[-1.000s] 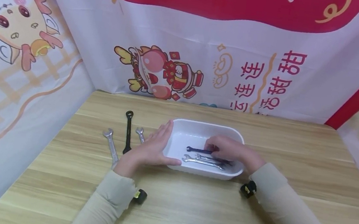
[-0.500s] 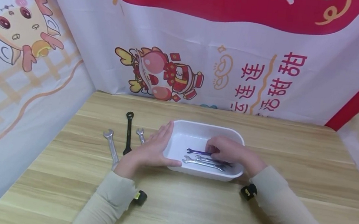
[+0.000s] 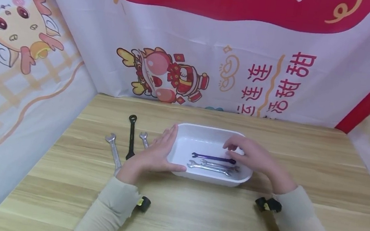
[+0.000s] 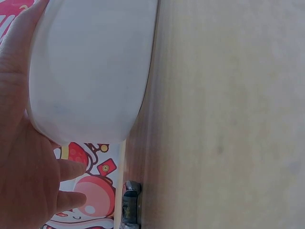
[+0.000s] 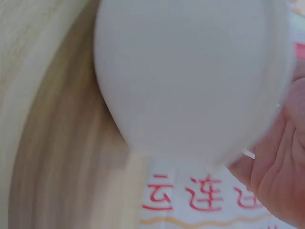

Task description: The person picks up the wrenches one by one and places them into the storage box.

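Observation:
A white plastic bin (image 3: 188, 143) stands on the table, its outer wall (image 4: 90, 71) filling much of the left wrist view. My left hand (image 3: 156, 154) rests against the bin's left end, fingers straight along the wall and thumb near the front rim. Over the right part of the bin hovers my right hand (image 3: 251, 154), fingers loosely bent and holding nothing. Below it a dark blue-purple wrench (image 3: 212, 158) lies lengthwise on the bin floor. In front of that wrench lie silver wrenches (image 3: 208, 167), close together and roughly parallel.
Left of the bin, a black wrench (image 3: 132, 136) with a ring end, a larger silver wrench (image 3: 114, 149) and a small silver wrench (image 3: 144, 139) lie on the wooden table (image 3: 193, 216). The left forearm and hand partly cover them. A printed cloth (image 3: 189, 27) hangs behind the table.
The right hand has let go of the blue-purple wrench, which now lies fully visible in the bin, and has lifted and moved right. The left hand stays at the bin's left end.

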Action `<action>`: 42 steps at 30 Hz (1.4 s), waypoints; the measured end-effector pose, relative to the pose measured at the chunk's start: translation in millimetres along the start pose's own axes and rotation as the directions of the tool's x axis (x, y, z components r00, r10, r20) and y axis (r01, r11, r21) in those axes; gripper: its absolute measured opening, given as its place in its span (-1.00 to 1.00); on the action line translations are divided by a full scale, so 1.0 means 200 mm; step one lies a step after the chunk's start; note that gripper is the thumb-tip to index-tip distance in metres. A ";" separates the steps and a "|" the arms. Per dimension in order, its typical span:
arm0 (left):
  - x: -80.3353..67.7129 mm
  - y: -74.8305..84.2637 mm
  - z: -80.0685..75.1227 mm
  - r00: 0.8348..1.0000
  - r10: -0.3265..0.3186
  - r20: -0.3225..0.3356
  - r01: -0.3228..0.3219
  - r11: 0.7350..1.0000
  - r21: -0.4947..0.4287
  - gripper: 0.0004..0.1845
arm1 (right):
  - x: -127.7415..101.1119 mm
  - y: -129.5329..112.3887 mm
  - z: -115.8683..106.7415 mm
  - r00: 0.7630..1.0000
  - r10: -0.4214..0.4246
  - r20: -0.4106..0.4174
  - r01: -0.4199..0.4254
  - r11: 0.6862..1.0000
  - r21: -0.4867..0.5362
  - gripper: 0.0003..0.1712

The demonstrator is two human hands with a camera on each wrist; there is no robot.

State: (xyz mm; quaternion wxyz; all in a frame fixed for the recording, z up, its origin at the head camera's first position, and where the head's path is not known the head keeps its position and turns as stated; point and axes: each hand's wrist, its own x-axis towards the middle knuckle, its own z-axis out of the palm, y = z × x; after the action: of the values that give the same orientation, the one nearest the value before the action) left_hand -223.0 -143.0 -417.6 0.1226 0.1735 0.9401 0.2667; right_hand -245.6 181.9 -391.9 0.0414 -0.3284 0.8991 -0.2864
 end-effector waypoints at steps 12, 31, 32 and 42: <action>0.00 0.01 -0.01 1.000 0.023 -0.008 -0.023 1.000 0.012 0.41 | -0.15 0.03 -0.07 0.982 0.161 -0.098 -0.162 0.987 0.000 -0.14; 0.01 0.01 0.01 0.999 0.032 0.002 -0.032 0.999 0.034 0.42 | -0.24 0.11 0.05 0.976 0.196 0.095 -0.201 0.978 0.054 0.61; 0.01 0.01 0.01 1.000 0.030 0.001 -0.030 0.999 0.035 0.42 | -0.24 0.11 0.05 0.977 0.187 0.099 -0.193 0.979 0.058 0.63; 0.00 0.00 -0.01 0.999 0.039 0.004 -0.039 0.999 0.029 0.38 | -0.22 0.11 0.05 0.981 0.154 0.116 -0.159 0.987 0.035 0.73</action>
State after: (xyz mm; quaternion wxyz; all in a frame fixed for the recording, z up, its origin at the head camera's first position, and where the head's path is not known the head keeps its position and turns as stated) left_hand -223.9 -143.5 -415.5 0.1166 0.1942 0.9400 0.2552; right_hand -222.3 217.9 -417.0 0.1219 -0.2713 0.9119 -0.2828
